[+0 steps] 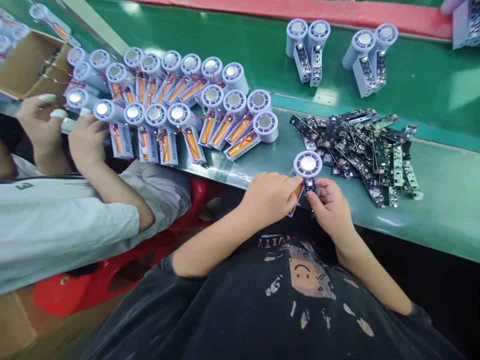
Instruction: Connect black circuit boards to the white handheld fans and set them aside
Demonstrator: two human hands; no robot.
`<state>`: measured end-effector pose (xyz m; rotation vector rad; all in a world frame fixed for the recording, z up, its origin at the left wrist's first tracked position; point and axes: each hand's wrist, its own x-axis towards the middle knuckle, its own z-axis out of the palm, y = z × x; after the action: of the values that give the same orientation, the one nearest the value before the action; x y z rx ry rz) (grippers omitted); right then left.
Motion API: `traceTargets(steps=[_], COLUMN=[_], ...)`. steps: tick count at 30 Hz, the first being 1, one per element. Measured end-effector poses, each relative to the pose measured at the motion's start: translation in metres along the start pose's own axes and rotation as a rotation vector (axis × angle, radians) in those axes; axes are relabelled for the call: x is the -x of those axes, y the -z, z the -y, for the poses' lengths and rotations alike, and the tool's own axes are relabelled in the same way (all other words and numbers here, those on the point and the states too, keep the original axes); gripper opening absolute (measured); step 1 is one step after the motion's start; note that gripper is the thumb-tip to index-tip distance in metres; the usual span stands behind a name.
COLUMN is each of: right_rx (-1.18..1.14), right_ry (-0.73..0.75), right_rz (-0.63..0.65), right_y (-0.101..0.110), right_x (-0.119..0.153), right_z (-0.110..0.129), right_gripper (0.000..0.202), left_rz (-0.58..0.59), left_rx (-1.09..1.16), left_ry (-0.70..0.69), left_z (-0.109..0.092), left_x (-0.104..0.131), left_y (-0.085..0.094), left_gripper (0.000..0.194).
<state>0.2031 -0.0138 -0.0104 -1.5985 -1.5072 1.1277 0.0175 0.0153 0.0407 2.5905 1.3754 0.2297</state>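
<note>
My left hand is closed around the handle of a lilac handheld fan, whose round head with a silver centre faces up at the table's front edge. An orange strip shows in the open handle, partly covered by my fingers. Between the thumb and fingers of my right hand is a narrow black circuit board, held upright just below the fan's head and close beside the handle. Whether the board touches the handle I cannot tell. A heap of similar circuit boards lies just beyond my right hand.
Rows of open lilac fans with red wires stand on the left of the green table. Several fans fitted with boards stand at the back. At the left, a co-worker's hands are near a cardboard box.
</note>
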Motion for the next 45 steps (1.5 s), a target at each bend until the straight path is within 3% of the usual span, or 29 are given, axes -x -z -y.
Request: traceTargets(steps=[3, 5, 8, 11, 13, 18, 23, 32, 45], right_rx=[-0.095, -0.151, -0.234, -0.301, -0.293, 0.141, 0.484, 0.582, 0.662], right_ry=[0.022, -0.004, -0.086, -0.131, -0.138, -0.125, -0.086, -0.114, -0.163], right_rz=[-0.031, -0.03, 0.039, 0.112, 0.141, 0.25, 0.293, 0.364, 0.425], right_y=[-0.001, -0.002, 0.001, 0.009, 0.017, 0.039, 0.044, 0.04, 0.041], right_x=[-0.001, -0.002, -0.008, -0.013, -0.013, -0.003, -0.002, -0.013, -0.022], right_z=[-0.002, -0.003, -0.001, 0.001, 0.004, 0.024, 0.049, 0.058, 0.068], right_gripper=[0.031, 0.03, 0.029, 0.03, 0.031, 0.024, 0.023, 0.026, 0.03], left_rz=[-0.13, -0.159, -0.086, 0.017, 0.025, -0.065, -0.088, -0.1, -0.14], left_rx=[0.03, 0.058, 0.075, 0.057, 0.024, -0.019, 0.042, 0.286, 0.337], left_ry=[0.012, -0.051, -0.17, -0.206, -0.164, 0.01, 0.072, 0.029, -0.003], left_z=[0.007, 0.012, 0.02, 0.024, 0.024, 0.016, 0.007, 0.008, 0.011], left_x=[-0.009, -0.018, -0.032, -0.038, -0.036, -0.019, -0.007, -0.007, -0.005], left_y=[0.004, 0.001, -0.005, -0.007, -0.004, 0.003, -0.002, -0.013, -0.02], left_gripper=[0.039, 0.05, 0.067, 0.062, 0.053, 0.047, 0.042, 0.044, 0.047])
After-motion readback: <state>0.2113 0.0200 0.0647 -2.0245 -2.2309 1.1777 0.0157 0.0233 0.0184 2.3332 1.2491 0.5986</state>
